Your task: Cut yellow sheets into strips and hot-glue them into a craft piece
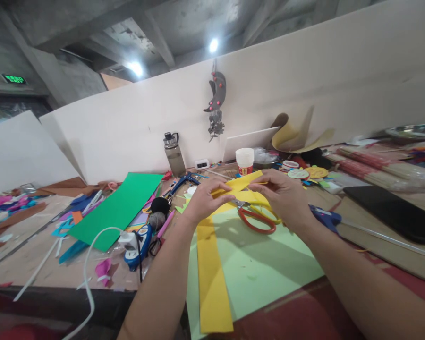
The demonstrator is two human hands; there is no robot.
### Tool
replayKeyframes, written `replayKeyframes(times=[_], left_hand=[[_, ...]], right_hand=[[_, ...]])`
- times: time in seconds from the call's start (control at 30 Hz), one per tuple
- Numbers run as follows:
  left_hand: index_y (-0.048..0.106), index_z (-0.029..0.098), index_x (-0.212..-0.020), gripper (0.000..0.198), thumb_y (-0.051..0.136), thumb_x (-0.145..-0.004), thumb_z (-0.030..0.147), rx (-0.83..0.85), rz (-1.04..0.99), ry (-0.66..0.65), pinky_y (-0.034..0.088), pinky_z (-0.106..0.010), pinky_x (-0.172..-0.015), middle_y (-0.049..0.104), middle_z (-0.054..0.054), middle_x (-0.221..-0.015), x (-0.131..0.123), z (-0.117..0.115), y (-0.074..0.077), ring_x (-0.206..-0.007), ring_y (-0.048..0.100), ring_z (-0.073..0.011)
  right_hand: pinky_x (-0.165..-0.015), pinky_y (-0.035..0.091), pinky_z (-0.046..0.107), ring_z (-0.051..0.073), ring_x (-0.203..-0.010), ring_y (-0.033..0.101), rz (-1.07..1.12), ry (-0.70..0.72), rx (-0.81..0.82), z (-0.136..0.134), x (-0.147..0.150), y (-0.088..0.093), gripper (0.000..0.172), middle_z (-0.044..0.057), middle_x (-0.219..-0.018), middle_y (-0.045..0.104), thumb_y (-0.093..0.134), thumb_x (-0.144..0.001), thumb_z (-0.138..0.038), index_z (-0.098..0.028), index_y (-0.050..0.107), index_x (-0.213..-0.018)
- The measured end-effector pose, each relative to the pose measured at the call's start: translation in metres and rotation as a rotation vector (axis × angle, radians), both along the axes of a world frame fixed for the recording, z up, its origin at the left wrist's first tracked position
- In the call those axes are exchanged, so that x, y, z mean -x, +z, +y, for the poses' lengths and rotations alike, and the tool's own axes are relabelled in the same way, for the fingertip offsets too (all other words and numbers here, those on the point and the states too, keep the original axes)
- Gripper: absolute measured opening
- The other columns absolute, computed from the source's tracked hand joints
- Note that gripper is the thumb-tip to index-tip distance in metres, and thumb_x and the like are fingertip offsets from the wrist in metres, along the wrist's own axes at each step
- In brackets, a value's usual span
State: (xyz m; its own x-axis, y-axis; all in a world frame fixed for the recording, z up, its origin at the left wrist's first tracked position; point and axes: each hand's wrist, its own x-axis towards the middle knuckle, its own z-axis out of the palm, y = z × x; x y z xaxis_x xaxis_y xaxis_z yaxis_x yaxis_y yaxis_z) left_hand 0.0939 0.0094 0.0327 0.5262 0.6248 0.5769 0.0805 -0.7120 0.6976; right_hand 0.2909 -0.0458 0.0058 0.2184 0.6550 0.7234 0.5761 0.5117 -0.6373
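**Both hands pinching a yellow foam strip above a cluttered craft table**

Centrally, the left hand (202,200) and the right hand (282,194) are meeting over the middle of the table (38,255), each closing its fingertips on the upper end of a yellow foam strip (212,278). The left hand is gripping the strip where it is bending, thumb and fingers curled shut around the fold; the right hand is pinching the folded-over portion from the right, fingers bent and pressing onto the yellow material. The long free end of the strip is running toward the near edge, lying flat across a pale green sheet (265,264).

Red-handled scissors (255,219) are lying on the pale green sheet just beyond the hands, partly hidden beneath the right hand. A blue glue gun (324,218) is resting just right of the right wrist, and a black mat (393,210) is lying farther right. To the left, a bright green sheet (118,208) is stretching diagonally, with a white cable (88,264) looping near it. At the far side, a grey water bottle (174,155), a paper cup (244,161) and a bundle of sticks (371,170) are standing or lying before a white partition (304,80), on which a dark moon-shaped ornament (216,99) is hanging.
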Motion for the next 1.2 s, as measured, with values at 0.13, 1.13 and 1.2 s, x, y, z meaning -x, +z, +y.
replayKeyframes(times=[0.13,1.13,1.2], left_hand=[[0.073,0.024,-0.076,0.010,0.070,-0.071,0.031,0.013,0.007,0.021,0.042,-0.032,-0.087,0.069,-0.007,-0.089,-0.002,0.000,0.000,-0.089,0.060,-0.0211],[0.072,0.021,-0.087,0.023,0.075,-0.064,0.021,0.241,0.075,-0.026,0.046,-0.027,-0.082,0.068,-0.007,-0.094,0.029,0.017,0.010,-0.087,0.061,-0.0167],[0.073,0.020,-0.084,0.019,0.074,-0.065,0.022,0.265,0.091,-0.042,0.045,-0.029,-0.087,0.069,-0.009,-0.095,0.035,0.020,0.011,-0.092,0.062,-0.0183]], right_hand=[[-0.063,0.049,0.034,0.020,-0.072,0.062,0.024,-0.064,0.031,0.000,0.002,0.000,0.015,0.003,-0.076,0.066,0.065,-0.076,-0.038,-0.025,0.065,-0.072],[-0.043,0.045,0.023,0.010,-0.044,0.055,0.558,-0.119,0.123,-0.006,-0.005,0.017,0.024,0.000,-0.067,0.063,0.068,-0.071,-0.038,-0.017,0.063,-0.083],[-0.045,0.047,0.023,0.011,-0.045,0.057,0.535,-0.081,0.113,-0.007,-0.005,0.017,0.025,0.001,-0.069,0.064,0.068,-0.072,-0.038,-0.017,0.063,-0.084]])
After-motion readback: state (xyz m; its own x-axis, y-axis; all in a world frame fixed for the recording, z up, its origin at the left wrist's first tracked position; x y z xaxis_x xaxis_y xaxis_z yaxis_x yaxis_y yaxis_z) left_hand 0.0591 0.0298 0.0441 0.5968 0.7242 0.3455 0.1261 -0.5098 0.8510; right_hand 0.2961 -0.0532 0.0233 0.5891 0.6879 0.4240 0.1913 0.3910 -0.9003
